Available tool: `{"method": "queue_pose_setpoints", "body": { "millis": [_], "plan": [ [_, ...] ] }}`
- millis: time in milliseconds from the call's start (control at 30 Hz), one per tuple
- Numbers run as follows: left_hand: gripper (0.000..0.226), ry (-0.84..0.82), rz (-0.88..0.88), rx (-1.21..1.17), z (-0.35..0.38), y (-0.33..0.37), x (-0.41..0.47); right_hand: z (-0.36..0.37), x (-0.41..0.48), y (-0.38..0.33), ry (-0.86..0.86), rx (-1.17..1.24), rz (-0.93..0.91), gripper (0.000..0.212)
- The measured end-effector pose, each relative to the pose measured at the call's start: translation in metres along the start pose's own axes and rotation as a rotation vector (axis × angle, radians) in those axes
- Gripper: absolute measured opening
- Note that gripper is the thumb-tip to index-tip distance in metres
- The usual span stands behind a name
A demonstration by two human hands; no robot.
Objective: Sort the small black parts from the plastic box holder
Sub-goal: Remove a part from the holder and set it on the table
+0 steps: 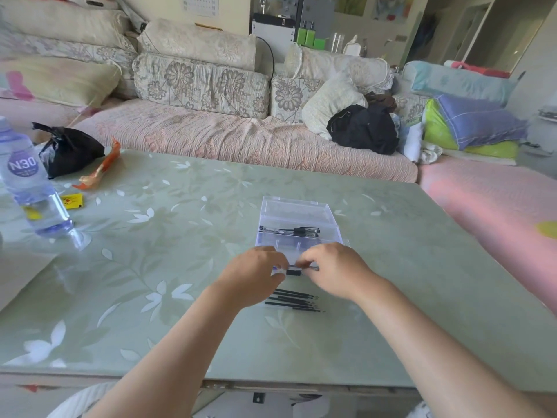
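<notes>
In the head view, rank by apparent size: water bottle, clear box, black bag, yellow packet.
1. water bottle and clear box, about alike
2. black bag
3. yellow packet

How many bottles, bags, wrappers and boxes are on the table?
Water bottle: 1
Black bag: 1
Orange wrapper: 1
Clear box: 1
Total: 4
</notes>
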State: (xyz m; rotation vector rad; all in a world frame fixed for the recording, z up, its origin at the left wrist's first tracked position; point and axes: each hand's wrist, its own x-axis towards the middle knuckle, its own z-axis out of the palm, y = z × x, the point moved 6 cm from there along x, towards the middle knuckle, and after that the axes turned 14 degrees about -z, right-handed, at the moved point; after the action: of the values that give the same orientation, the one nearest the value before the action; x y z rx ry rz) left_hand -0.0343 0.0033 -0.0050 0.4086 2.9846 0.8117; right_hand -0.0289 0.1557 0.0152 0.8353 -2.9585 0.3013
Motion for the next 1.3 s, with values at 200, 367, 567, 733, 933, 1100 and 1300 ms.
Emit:
{"method": "queue_pose_setpoints", "body": {
  "millis": [200,367,567,733,933,1100,1300],
  "plan": [
    [0.03,-0.042,-0.031,0.072,0.005,0.003,-0.007,0.014,-0.012,-0.006,-0.034,-0.11,0.0,0.037],
    [0.034,-0.061,-0.016,0.095,0.011,0.004,-0.011,0.017,-0.012,-0.007,-0.037,-0.213,0.048,0.028],
    [0.034,-0.009,0.044,0.083,0.011,0.007,-0.01,0.014,-0.015,-0.002,-0.042,-0.129,0.061,0.024],
    [0.03,0.128,0.122,0.129,0.002,0.017,-0.009,0.002,-0.018,-0.005,0.036,-0.038,0.024,0.025],
    [0.014,0.053,0.049,0.014,-0.001,0.024,-0.007,0.002,-0.024,-0.011,-0.037,0.051,0.007,0.026],
    [0.011,-0.022,-0.025,-0.086,0.003,0.021,-0.004,0.002,-0.027,-0.01,-0.108,0.063,0.009,0.028],
    [0.011,-0.061,-0.026,-0.171,0.0,0.021,-0.009,0.005,-0.027,-0.017,-0.094,0.088,-0.01,0.028]
  ]
}}
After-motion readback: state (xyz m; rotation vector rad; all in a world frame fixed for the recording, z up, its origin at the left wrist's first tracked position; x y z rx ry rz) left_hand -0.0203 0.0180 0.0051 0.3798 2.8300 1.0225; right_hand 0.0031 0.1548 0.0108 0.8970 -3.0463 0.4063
